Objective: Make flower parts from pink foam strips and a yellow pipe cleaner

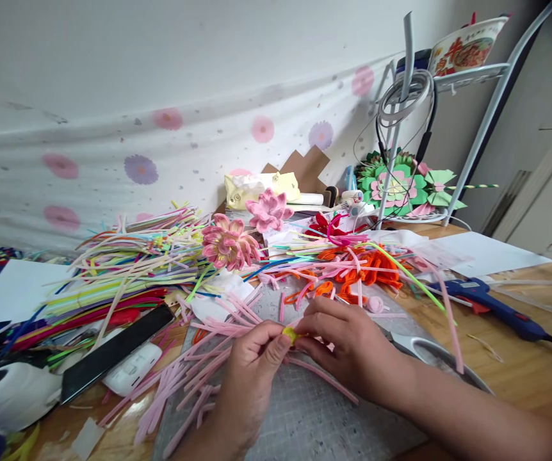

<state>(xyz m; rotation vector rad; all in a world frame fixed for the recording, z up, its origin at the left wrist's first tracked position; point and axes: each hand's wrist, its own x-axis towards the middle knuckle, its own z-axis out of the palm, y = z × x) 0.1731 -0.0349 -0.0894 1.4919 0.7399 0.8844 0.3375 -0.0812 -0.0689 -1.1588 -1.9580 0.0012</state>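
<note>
Close together over the grey cutting mat, my two hands meet at a small yellow piece, perhaps a coil of pipe cleaner. My left hand pinches it between thumb and forefinger. From the other side, my right hand has its fingertips closed on the same piece. A pink pipe cleaner runs from under the hands toward the lower right; whether it joins the yellow piece is hidden. Loose pink pipe cleaners lie left of my left hand. Scissors lie partly behind my right forearm.
Behind the mat stand two pink pipe-cleaner flowers. Orange pipe cleaners lie right of them. A blue glue gun rests at right. Bundled coloured pipe cleaners, a black flat bar and a white device crowd the left.
</note>
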